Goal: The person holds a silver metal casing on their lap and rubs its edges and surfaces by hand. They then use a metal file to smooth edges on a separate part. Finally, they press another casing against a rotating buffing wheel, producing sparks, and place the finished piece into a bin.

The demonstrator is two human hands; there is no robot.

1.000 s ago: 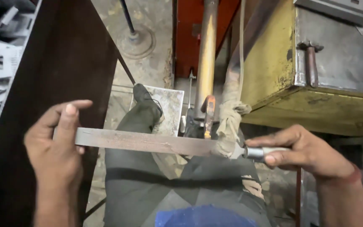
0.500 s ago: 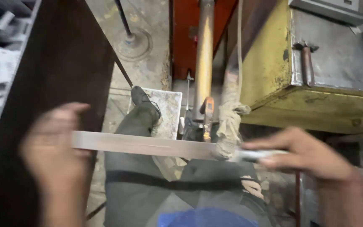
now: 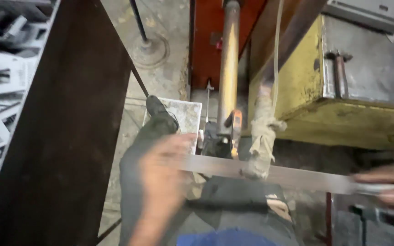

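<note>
Two hands on one long flat metal file (image 3: pixel 297 175), lying level from 9 to 3 o'clock across a cloth-wrapped post (image 3: pixel 263 136). Left hand (image 3: pixel 163 175), blurred, resting over its tip; grip unclear. Right hand (image 3: pixel 391 182) at 3 o'clock, fingers clamped round the handle. Yellow metal box (image 3: pixel 343 82) at 1 o'clock.

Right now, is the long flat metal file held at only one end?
No: the left hand grips one end of the file and the right hand grips its handle at the other end.
</note>
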